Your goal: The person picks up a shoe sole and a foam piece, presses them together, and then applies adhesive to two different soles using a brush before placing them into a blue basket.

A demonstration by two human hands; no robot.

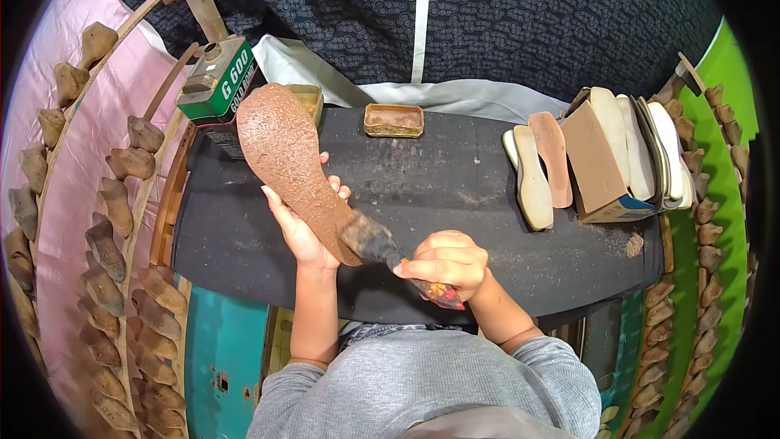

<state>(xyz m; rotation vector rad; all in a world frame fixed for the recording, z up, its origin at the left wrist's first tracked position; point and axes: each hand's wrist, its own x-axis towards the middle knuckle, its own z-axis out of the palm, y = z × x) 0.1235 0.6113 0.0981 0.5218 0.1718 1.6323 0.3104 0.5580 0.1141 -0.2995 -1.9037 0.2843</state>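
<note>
Cradling brown sole (pixel 280 138) over black table (pixel 455 171) in half-curled left hand (pixel 309 237), presumably keeping its face accessible | Gripping brush (pixel 375 242) in tightly curled right hand (pixel 447 264), touching sole's narrow end

One left hand (pixel 305 240), one right hand (pixel 447 264), one brown sole (pixel 280 138), one brush (pixel 378 245). On the desk (pixel 422 195): one green tin (pixel 223 85) at the far left corner, one small tray (pixel 394 128) by the far edge, one cardboard box (pixel 599 158) near the right edge, at least three loose insoles (pixel 534 187) beside it; upright pieces (pixel 609 134) in the box, too overlapped to count.
</note>
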